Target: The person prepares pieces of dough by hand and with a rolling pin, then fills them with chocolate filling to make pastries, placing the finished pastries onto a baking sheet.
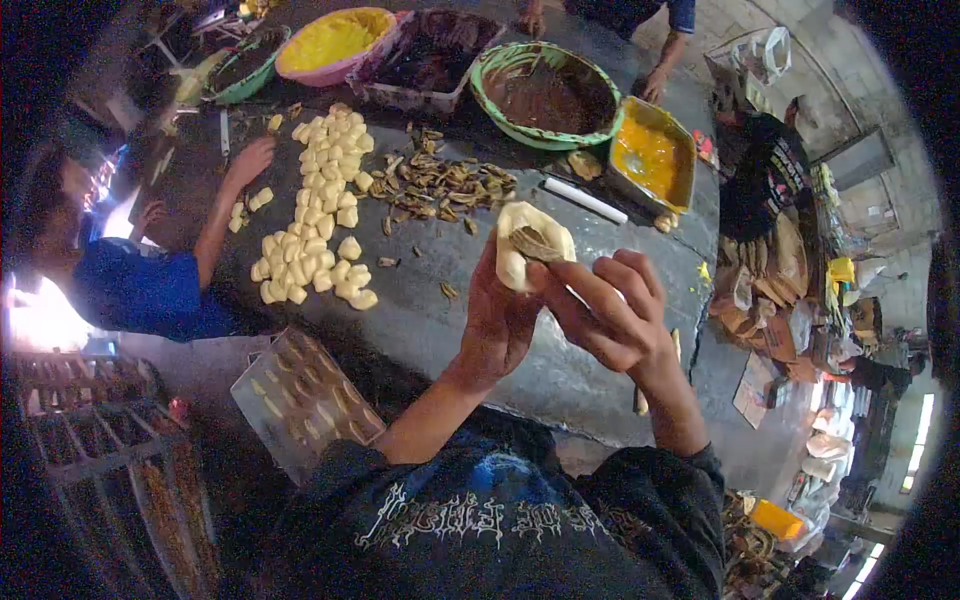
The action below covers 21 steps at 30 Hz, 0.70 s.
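Observation:
In front of my chest, a flattened piece of pale dough [510, 268] is held up, with a brown, banana-like strip [535, 243] lying in its hollow. My left hand [497, 315] cups the dough from below and the left side, fingers closed round it. From the right, my right hand [612, 312] pinches at the dough's edge beside the strip, its fingers bent. Beyond my hands, a heap of similar brown strips [440, 185] lies on the dark table [420, 270]. To its left stretches a long cluster of pale dough balls [318, 195].
A white rolling pin [586, 200] lies beyond my hands. Along the far edge stand a green basin of brown filling [478, 100], a tray of yellow-orange mixture [688, 180] and more basins. A co-worker in blue [140, 285] reaches in from the left. A baking tray [262, 395] is at lower left.

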Each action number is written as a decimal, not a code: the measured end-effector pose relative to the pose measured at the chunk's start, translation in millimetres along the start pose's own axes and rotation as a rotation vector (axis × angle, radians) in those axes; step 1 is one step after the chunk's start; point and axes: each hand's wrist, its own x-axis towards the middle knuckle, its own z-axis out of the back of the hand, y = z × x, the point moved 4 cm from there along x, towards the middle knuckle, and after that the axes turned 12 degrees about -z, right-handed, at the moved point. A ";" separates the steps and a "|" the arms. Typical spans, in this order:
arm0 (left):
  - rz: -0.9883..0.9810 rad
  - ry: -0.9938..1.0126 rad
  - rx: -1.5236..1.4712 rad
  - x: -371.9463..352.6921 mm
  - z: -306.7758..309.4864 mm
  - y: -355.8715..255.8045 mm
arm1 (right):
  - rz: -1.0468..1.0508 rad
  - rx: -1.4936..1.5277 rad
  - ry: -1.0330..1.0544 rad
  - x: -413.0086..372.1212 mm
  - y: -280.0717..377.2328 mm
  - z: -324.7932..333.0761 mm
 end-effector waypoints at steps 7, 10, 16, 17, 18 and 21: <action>-0.176 0.214 0.069 -58.8 -54.7 5.5 | -0.464 0.414 0.235 0.0 5.5 67.3; -0.198 0.210 0.271 -54.3 -67.3 -2.6 | -0.700 0.446 0.130 -5.3 12.9 77.0; -0.124 0.255 0.681 -43.9 -50.2 5.4 | -0.978 0.548 0.182 -40.4 11.1 70.1; -0.086 0.258 0.676 -44.9 -42.4 10.7 | -1.013 0.522 0.166 -50.8 13.5 65.8; -0.032 0.247 0.708 -46.8 -30.1 16.2 | -1.048 0.495 0.151 -60.2 15.3 60.0; 0.088 0.227 0.847 -51.4 19.2 35.5 | -1.285 0.516 0.146 -108.2 15.9 27.4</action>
